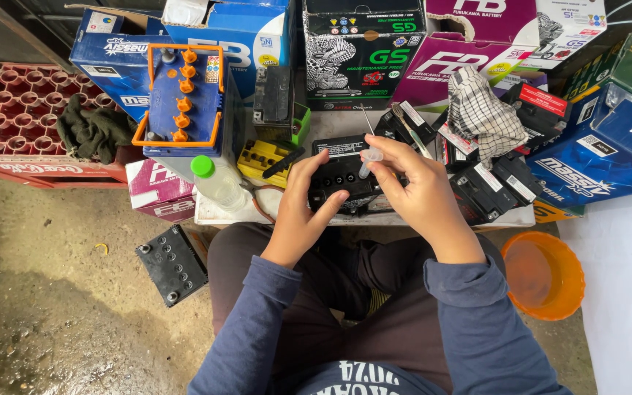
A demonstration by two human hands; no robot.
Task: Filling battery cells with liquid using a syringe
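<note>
**Small black battery under both hands at front edge of bench**

While gripped at its near side by left hand (303,201), boxy matte black battery (345,179) sits at bench (345,121) front edge. Right hand (415,186) pinching clear plastic dropper (369,159) over its top. Checked cloth (480,110), green-capped bottle (217,181), yellow cell strip (266,157) close by.

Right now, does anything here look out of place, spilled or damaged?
One black battery lies askew on the dirt floor, apart from the cluttered table. A checked cloth is dumped over the batteries there. No spill shows around the small battery under the left hand.
</note>
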